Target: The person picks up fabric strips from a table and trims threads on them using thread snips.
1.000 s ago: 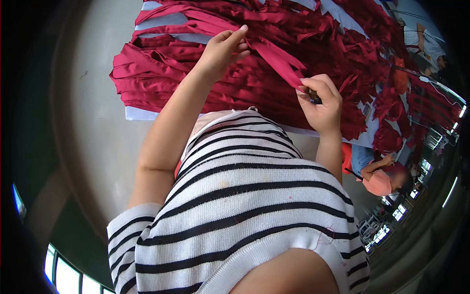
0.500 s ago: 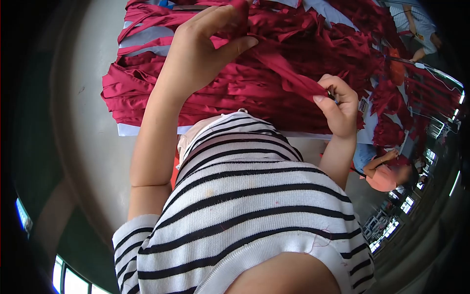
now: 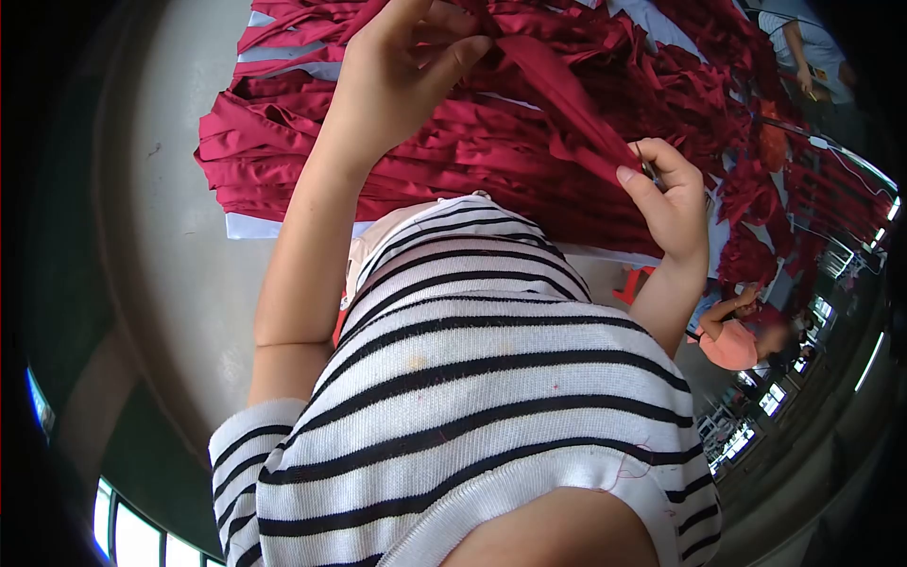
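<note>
- Since the earlier frame the left hand [image 3: 397,80] has lifted higher and the right hand [image 3: 673,203] has drifted right, pulling the red strip [image 3: 567,104] tighter between them.
- Left fingers pinch the strip's upper end; right fingers clench its lower end, together with a small dark tool I cannot identify.
- The strip hangs above the pile of red strips [image 3: 472,161] on the worktop [image 3: 241,227].
- Judging by the heap, this one strip is mid-handling; most remains.
</note>
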`<state>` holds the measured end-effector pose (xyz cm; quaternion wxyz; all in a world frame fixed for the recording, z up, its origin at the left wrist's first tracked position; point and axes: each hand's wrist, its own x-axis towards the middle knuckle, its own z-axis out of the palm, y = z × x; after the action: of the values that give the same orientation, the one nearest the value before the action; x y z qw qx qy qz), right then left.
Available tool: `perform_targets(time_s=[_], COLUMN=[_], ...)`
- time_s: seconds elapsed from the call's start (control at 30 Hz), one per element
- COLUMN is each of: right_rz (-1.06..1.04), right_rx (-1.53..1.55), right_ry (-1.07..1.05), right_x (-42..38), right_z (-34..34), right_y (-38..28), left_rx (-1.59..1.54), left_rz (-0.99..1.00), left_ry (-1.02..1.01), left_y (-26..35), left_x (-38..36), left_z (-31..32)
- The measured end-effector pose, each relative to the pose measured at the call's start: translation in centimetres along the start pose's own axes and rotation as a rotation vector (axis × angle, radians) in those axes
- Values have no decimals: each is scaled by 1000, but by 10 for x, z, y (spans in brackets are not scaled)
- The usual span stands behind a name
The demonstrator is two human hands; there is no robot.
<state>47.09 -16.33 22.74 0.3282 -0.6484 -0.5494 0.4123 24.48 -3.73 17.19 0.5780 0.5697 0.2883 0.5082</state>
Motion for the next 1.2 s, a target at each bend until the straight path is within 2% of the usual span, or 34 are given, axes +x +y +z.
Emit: perform_targets(time_s=[0.07,0.2,0.3,0.33,0.37,0.47,0.53,0.63,0.73,0.83,0.87,0.93,1.07,1.13,1.2], right_rz=[36,-22,-45,-71,-84,-114,-126,-118,-88,-12,-12,-8,41,-74,-82], right_rx=[-13,-93,-99,-89,-88,-88,-97,-87,-74,-59,-64,-75,-136,-47,38], right_ry=[-17,-196,-275,-274,-285,-305,-306,-298,-302,-253,-261,-277,-504,-313,-166], right_x=[-1,-3,-2,-2,-2,-3,-4,-7,-9,-11,-11,-12,-8,-2,5], right_z=[2,4,17,20,22,23,22,22,21,18,17,16,14,16,16], right_y=[-3,-9,-19,-17,-18,-19,-21,-22,-21,-17,-15,-13,-16,-5,-4], left_rx=[27,172,-136,-259,-315,-93,9,-146,-396,-516,-590,-369,-100,-9,102], left_rz=[0,-204,-28,-132,-119,-285,-310,-439,-486,-326,-343,-324,-210,-196,-121], left_ry=[50,171,198,158,7,-14,-61,-200,-168,-117,-89,-173,-299,-357,-381], left_y=[4,1,-23,-17,-21,-38,-30,-14,-17,-24,-25,-20,-14,-10,-5], left_x=[-1,1,-1,-4,-8,-13,-15,-17,-24,-33,-35,-36,-37,-37,-32], left_z=[0,-8,-2,1,-7,-2,-1,-3,-3,4,4,-3,-11,-16,-17])
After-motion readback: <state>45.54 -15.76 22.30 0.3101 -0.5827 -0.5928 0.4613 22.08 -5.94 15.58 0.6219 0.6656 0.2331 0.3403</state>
